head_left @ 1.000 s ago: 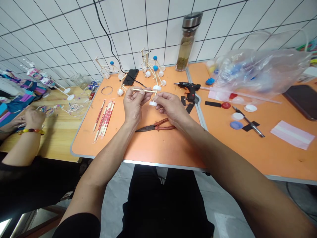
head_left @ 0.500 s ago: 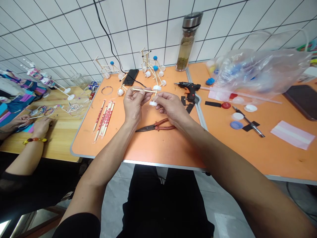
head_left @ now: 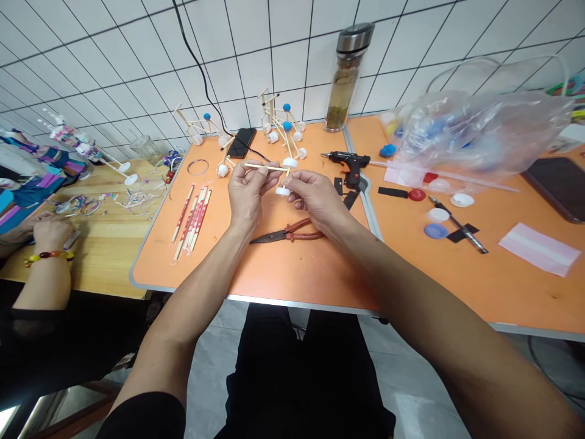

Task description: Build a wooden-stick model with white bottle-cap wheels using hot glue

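Note:
My left hand (head_left: 249, 190) pinches a thin wooden stick (head_left: 256, 166) that lies level, its free end pointing left. Its right end meets a small piece made of a short stick and two white bottle caps (head_left: 290, 163), one above and one below. That capped piece is in the closed fingers of my right hand (head_left: 313, 194), which hide part of the joint. Under my right wrist lie pliers with reddish-brown handles (head_left: 301, 228). To the left of my left hand are several chopsticks in red-and-white wrappers (head_left: 196, 219).
Stick models with blue balls (head_left: 286, 116) stand near the wall. A glue gun (head_left: 350, 164), a glass tea bottle (head_left: 342, 85) and a plastic bag (head_left: 479, 131) occupy the back. Loose caps (head_left: 436, 230) and a pen (head_left: 466, 235) lie right. At left, another person's hand (head_left: 52, 231) works over wires.
My hands and the pieces in them stay almost in place. On the left, the other person's braceleted hand has moved a little leftward.

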Tool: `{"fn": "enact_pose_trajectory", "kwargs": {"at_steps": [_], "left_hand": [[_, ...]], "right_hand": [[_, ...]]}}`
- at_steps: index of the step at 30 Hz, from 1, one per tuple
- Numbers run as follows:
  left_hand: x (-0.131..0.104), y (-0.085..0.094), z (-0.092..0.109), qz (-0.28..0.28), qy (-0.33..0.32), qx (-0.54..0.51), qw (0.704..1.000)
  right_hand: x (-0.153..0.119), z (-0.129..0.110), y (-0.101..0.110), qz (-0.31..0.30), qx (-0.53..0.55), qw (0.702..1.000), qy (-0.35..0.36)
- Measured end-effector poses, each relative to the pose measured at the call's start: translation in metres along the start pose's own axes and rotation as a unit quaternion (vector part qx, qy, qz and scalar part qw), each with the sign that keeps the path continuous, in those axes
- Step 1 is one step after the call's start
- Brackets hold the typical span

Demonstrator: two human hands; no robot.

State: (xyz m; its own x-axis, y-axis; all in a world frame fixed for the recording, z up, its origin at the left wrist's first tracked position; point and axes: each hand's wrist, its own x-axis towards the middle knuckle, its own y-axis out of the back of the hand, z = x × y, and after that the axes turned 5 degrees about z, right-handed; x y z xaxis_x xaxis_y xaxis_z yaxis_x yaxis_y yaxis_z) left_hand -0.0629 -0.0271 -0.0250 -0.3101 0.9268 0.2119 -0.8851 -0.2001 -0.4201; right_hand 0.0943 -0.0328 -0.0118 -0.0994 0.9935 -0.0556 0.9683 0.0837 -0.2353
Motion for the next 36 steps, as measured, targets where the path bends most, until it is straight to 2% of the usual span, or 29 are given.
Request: {"fn": "enact_pose_trajectory", "kwargs": {"at_steps": [13,36], "left_hand": [[-0.0021,-0.0037,0.0035,0.029,0.025,0.018,0.999],[-0.0018,-0.0032,0.0047,0.019,0.017,0.008,1.0]], "right_hand": [[-0.0001,0.0011,0.0008,-0.002,-0.001,1.0,0.0],[-0.0004,0.0005,0.0002,0.0,0.002,1.0,-0.001]]}}
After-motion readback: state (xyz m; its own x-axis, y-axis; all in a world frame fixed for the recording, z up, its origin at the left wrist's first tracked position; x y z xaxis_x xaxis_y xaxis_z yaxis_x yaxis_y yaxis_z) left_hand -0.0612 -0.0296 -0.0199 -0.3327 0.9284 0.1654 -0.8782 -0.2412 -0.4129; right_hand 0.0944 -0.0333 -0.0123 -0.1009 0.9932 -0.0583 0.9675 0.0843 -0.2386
